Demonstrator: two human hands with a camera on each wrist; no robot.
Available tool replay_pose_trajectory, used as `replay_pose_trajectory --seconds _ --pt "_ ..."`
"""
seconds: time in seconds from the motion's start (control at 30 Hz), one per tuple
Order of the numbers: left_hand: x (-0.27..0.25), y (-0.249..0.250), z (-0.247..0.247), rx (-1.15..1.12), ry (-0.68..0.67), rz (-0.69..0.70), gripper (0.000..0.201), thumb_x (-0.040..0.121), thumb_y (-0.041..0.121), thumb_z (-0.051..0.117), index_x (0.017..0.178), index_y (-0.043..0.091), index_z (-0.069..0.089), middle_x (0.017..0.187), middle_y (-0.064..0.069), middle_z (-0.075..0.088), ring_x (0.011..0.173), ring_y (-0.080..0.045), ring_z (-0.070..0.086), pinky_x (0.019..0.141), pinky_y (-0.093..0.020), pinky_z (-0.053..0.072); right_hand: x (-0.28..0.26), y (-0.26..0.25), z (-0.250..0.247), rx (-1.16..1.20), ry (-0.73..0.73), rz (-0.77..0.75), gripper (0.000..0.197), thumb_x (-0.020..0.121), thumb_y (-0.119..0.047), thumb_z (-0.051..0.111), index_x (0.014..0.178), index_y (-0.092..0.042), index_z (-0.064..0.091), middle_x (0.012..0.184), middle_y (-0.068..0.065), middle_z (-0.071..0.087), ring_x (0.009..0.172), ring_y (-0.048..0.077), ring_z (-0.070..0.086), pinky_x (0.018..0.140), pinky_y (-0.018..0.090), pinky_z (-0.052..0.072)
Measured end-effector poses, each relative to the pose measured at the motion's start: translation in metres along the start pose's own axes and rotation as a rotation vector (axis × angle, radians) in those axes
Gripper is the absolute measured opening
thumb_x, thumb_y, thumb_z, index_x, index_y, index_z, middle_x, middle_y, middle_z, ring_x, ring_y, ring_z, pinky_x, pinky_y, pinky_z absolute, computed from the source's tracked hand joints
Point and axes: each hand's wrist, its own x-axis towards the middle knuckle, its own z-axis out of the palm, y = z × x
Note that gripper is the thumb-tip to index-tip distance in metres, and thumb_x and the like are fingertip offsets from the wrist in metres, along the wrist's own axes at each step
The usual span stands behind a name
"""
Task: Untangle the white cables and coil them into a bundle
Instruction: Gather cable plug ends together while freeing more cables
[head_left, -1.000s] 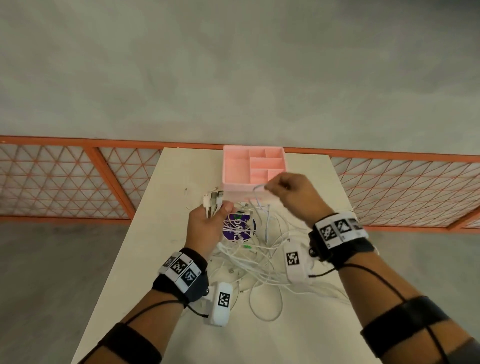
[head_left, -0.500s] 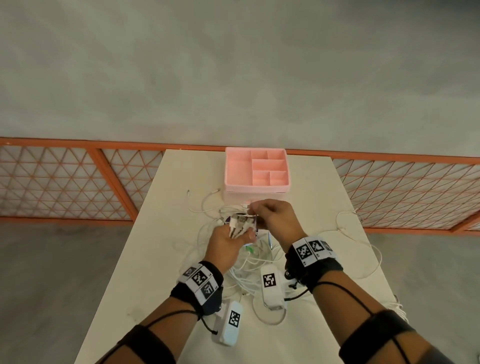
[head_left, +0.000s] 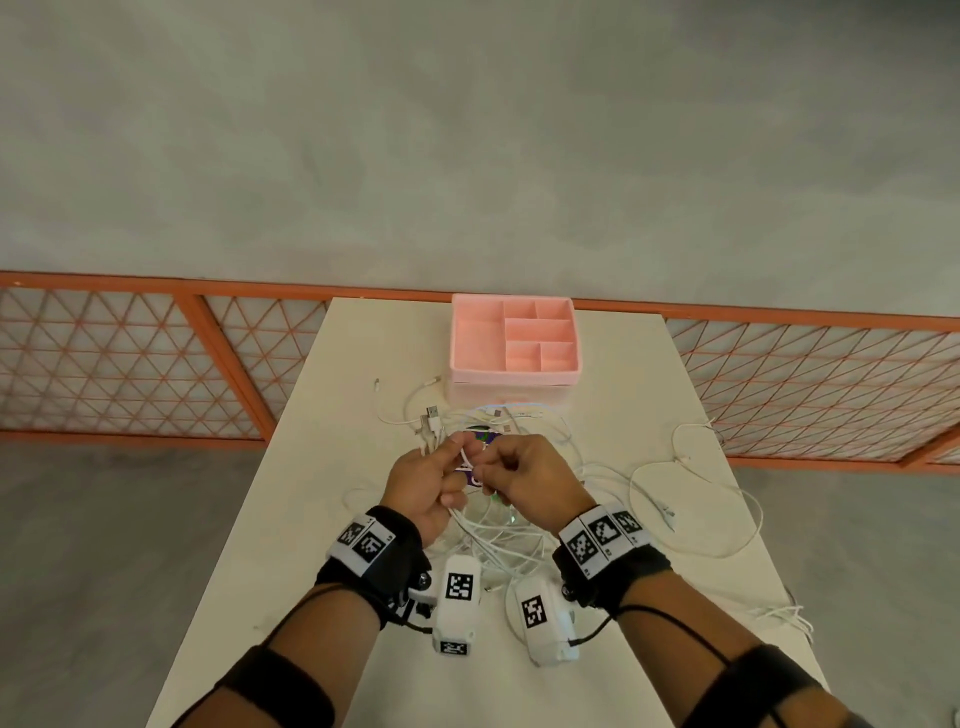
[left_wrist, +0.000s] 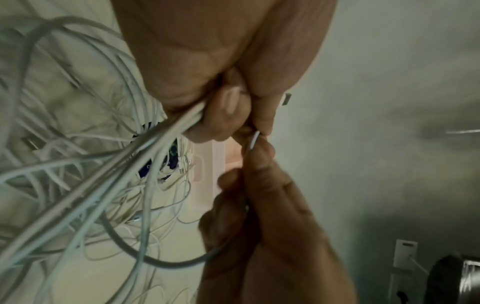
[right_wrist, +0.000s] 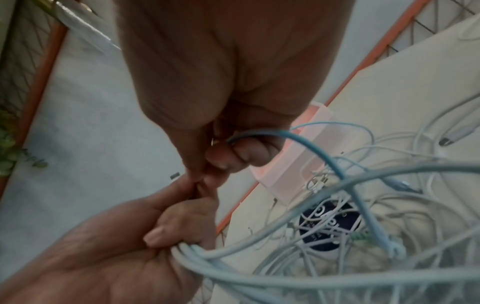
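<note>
A tangle of white cables (head_left: 511, 535) lies on the cream table (head_left: 322, 545), with loops spreading right. My left hand (head_left: 431, 480) grips a bunch of the white cables (left_wrist: 145, 150) in its curled fingers, plug ends sticking out above it. My right hand (head_left: 519, 478) sits right beside it, fingertips meeting, and pinches one cable strand (right_wrist: 262, 134). In the left wrist view the strand (left_wrist: 254, 142) shows between the two hands' fingertips. Both hands hover just above the pile, in front of the pink box.
A pink compartment box (head_left: 514, 340) stands at the table's far middle. A round dark purple disc (right_wrist: 330, 224) lies under the cables. A loose cable loop (head_left: 696, 499) trails toward the right edge. An orange mesh fence (head_left: 130, 364) runs behind the table.
Both hands have drawn back toward me and come together over the pile. The right hand came down from near the pink box to meet the left hand's fingertips.
</note>
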Motion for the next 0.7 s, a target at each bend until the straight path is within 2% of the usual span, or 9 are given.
replay_pose_trajectory --seconds 0.13,0.23,0.3,0.4,0.5,0.6,0.7 --pt "0.005 0.004 -0.004 -0.063 -0.021 -0.004 0.018 0.101 0.020 0.054 0.097 0.008 0.066 0.072 0.005 0.065 0.040 -0.004 0.026 0.035 -0.016 0.025 -0.004 0.010 -0.018 -0.068 -0.100 0.024 0.008 0.086 -0.006 0.070 0.080 -0.011 0.069 0.058 0.000 0.062 0.046 0.002 0.051 0.052 0.015 0.041" --pt "0.007 0.013 -0.004 -0.144 -0.027 0.010 0.020 0.102 0.023 0.052 0.090 0.012 0.064 0.077 0.005 0.063 0.039 -0.004 0.025 0.035 -0.016 0.025 -0.006 0.015 -0.039 -0.097 -0.178 0.067 0.006 0.085 -0.004 0.071 0.079 -0.004 0.070 0.057 0.002 0.062 0.047 0.004 0.051 0.051 0.014 0.041" --pt "0.009 0.025 -0.006 -0.264 -0.004 0.022 0.018 0.102 0.024 0.051 0.095 0.013 0.063 0.074 0.005 0.061 0.037 -0.003 0.026 0.034 -0.015 0.025 -0.009 0.021 -0.056 -0.176 -0.245 0.122 0.008 0.085 -0.004 0.069 0.078 -0.002 0.070 0.061 0.006 0.064 0.049 0.006 0.052 0.052 0.015 0.042" --pt "0.016 0.051 -0.016 -0.345 0.026 0.093 0.021 0.103 0.028 0.048 0.103 0.014 0.064 0.070 0.007 0.056 0.036 -0.004 0.027 0.033 -0.016 0.025 -0.016 0.045 -0.090 -0.364 -0.316 0.262 0.019 0.084 -0.010 0.069 0.066 -0.018 0.069 0.061 0.001 0.066 0.052 0.007 0.055 0.057 0.021 0.044" --pt "0.021 0.067 -0.024 -0.277 0.037 0.163 0.024 0.104 0.029 0.046 0.101 0.013 0.065 0.073 0.007 0.055 0.037 -0.003 0.026 0.034 -0.015 0.025 -0.027 0.073 -0.127 -0.453 -0.232 0.383 0.019 0.077 -0.010 0.073 0.061 -0.019 0.067 0.059 0.001 0.068 0.054 0.010 0.059 0.064 0.028 0.049" --pt "0.022 0.070 -0.027 -0.253 0.051 0.195 0.026 0.105 0.028 0.045 0.096 0.014 0.064 0.073 0.007 0.056 0.037 -0.003 0.026 0.034 -0.015 0.024 -0.037 0.089 -0.152 -0.534 -0.116 0.449 0.025 0.078 -0.007 0.072 0.058 -0.019 0.062 0.057 -0.002 0.068 0.056 0.013 0.061 0.069 0.031 0.051" --pt "0.023 0.064 -0.026 -0.247 0.058 0.189 0.028 0.106 0.029 0.042 0.093 0.015 0.062 0.075 0.007 0.060 0.036 -0.004 0.026 0.034 -0.015 0.024 -0.042 0.105 -0.164 -0.635 0.009 0.537 0.022 0.078 -0.008 0.066 0.060 -0.019 0.061 0.065 0.000 0.071 0.066 0.018 0.067 0.073 0.032 0.053"
